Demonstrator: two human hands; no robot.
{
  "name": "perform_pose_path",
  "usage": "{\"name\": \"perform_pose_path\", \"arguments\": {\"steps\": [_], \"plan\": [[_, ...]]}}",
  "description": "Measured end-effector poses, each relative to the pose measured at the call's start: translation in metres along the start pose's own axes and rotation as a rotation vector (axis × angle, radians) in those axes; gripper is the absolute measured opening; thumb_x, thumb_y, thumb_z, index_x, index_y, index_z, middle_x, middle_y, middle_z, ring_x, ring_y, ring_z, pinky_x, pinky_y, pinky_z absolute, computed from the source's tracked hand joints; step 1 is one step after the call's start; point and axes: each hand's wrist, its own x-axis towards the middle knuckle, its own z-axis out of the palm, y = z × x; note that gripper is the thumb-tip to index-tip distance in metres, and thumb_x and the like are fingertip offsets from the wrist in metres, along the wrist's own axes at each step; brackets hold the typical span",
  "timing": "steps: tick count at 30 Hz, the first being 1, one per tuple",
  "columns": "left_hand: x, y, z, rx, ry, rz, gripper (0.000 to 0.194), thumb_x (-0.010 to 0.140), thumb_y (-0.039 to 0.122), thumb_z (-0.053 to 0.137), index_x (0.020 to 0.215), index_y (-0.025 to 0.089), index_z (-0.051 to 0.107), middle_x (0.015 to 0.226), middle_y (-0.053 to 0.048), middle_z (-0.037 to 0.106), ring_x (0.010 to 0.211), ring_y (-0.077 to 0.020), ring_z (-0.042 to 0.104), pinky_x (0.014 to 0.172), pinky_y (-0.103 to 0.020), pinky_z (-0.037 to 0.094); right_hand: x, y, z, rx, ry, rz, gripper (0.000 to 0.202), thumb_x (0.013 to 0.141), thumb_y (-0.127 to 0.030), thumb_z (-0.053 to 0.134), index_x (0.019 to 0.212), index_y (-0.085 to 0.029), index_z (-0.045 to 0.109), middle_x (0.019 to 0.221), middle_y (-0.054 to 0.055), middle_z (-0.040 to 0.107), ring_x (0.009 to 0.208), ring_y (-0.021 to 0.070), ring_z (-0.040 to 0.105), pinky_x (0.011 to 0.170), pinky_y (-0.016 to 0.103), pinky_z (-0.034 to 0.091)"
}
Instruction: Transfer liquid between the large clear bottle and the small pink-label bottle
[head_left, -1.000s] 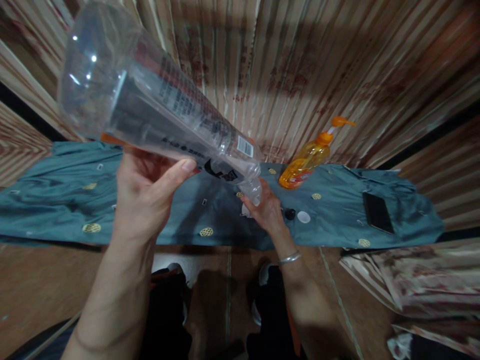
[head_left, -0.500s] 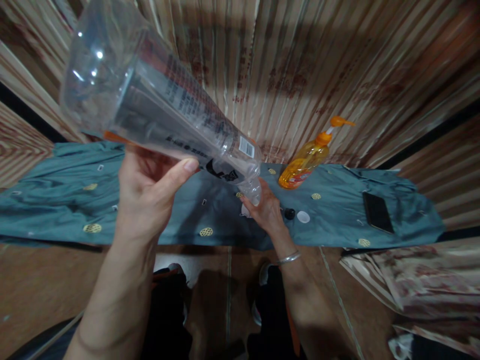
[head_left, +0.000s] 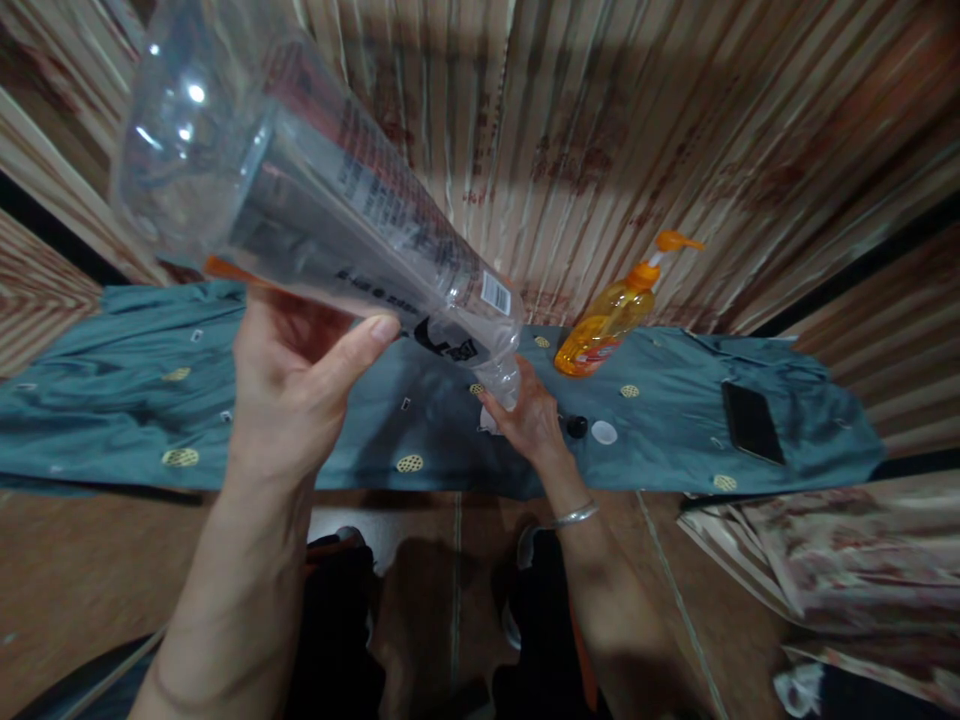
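A big clear plastic bottle (head_left: 352,220) with a printed label and barcode is tilted neck-down, its wide base at the upper left. My left hand (head_left: 300,370) grips its body from below, thumb along the near side. At the bottle's mouth is my right hand (head_left: 529,415), fingers curled and a bracelet on the wrist. A small whitish thing (head_left: 489,420) shows under its thumb; whether the fingers close on this or on the bottle's neck is hidden. Just right of that hand, a black cap (head_left: 577,427) and a white round lid (head_left: 604,432) lie on the cloth.
An orange pump bottle (head_left: 604,325) stands at the back of the green cloth-covered table (head_left: 375,440). A black phone (head_left: 752,422) lies at the right. Behind hangs a striped patterned curtain (head_left: 585,150). My legs and feet are below the table's front edge.
The view has shifted very slightly, so the table things sit a little further left. Both hands and the tilted bottle keep nearly the same pose.
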Motion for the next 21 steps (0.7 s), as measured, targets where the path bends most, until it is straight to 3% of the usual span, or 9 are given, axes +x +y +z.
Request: {"name": "perform_pose_path", "arguments": {"steps": [21], "plan": [[0.0063, 0.0028, -0.0013, 0.074, -0.105, 0.076, 0.043, 0.057, 0.034, 0.101, 0.090, 0.024, 0.076, 0.092, -0.001, 0.072, 0.101, -0.0200, 0.073, 0.115, -0.051, 0.052, -0.0007, -0.0002, 0.0002, -0.022, -0.013, 0.016, 0.070, 0.088, -0.049, 0.073, 0.145, -0.014, 0.051, 0.133, 0.020, 0.072, 0.120, 0.0362, 0.071, 0.100, 0.052, 0.059]]}}
